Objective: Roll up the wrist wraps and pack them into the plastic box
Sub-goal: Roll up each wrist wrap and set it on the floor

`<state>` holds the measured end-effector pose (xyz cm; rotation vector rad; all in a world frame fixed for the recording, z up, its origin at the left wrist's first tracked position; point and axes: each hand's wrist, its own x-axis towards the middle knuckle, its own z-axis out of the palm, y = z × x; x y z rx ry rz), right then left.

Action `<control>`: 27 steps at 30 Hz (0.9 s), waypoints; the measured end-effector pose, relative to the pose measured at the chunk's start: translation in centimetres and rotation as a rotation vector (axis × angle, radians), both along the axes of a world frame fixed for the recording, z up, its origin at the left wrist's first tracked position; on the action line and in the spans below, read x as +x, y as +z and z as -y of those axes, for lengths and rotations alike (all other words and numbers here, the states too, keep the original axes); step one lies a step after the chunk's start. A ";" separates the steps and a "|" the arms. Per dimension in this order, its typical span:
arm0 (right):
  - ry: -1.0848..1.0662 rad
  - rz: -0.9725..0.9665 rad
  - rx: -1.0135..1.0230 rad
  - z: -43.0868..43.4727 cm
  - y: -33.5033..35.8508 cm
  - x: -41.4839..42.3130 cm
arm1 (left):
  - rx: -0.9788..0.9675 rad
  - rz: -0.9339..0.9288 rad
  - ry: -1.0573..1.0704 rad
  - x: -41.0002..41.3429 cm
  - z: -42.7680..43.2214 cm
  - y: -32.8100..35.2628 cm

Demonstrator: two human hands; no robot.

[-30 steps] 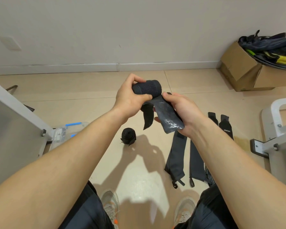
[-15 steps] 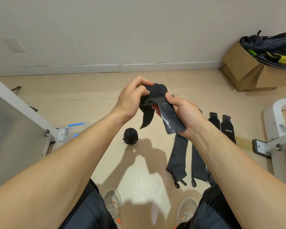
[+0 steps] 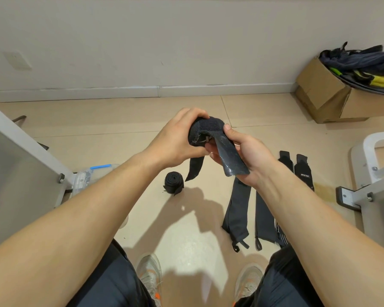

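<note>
- The left hand (image 3: pixel 175 140) is curled round the partly rolled black fabric wrist wrap (image 3: pixel 205 129), fingers over the top of the roll and the thumb side underneath. Its grip is closed tight on the bundle.
- The right hand (image 3: pixel 251 156) pinches the same wrap from the other side. The thumb presses on the top edge of the roll, and the fingers are tucked beneath the loose tail, so this grip is also closed on the wrap.
- The wrap is held in the air between both hands, above the beige tiled floor (image 3: pixel 120 120) and in front of the person's knees.
- Its unrolled tail, a flat dark grey strip with a shiny surface (image 3: pixel 231 160), slopes down across the right palm. A thinner black strap end (image 3: pixel 194 168) hangs free below the left hand.
- A finished black rolled wrist wrap (image 3: pixel 174 182) lies on its side on the floor, below and slightly left of the hands and well apart from them.
- Two long dark grey unrolled wraps (image 3: pixel 237 209) lie flat side by side on the floor under the right forearm. Two more black strap ends (image 3: pixel 303 169) show just beyond the right wrist (the arm hides the rest of them).
- The clear plastic box with a blue latch (image 3: pixel 91 176) sits on the floor at the left. It is partly hidden behind the left forearm and stands beside a white metal frame leg (image 3: pixel 62 180). What lies inside it cannot be told.
- A brown cardboard box (image 3: pixel 324 96) stuffed with dark and yellow fabric stands against the wall at the far right.
- Two pale grey sports shoes with orange accents (image 3: pixel 149 271) point forward at the bottom edge.
</note>
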<state>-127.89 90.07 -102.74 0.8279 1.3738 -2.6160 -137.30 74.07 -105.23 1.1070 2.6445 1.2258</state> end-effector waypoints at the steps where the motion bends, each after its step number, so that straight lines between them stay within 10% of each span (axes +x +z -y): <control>1: 0.001 0.002 -0.003 0.0 0.0 0.0 | 0.003 -0.012 0.014 -0.1 0.0 -0.1; 7: -0.014 -0.020 -0.074 -0.5 0.0 -0.4 | 0.072 0.050 0.121 -0.3 0.0 -0.4; 15: 0.019 -0.076 0.798 -1.3 -0.1 -1.2 | 0.076 0.111 0.143 -0.2 -0.1 -0.3; 27: 0.078 -0.397 0.860 -3.0 -0.4 -1.3 | 0.033 0.280 0.041 1.4 -0.5 0.9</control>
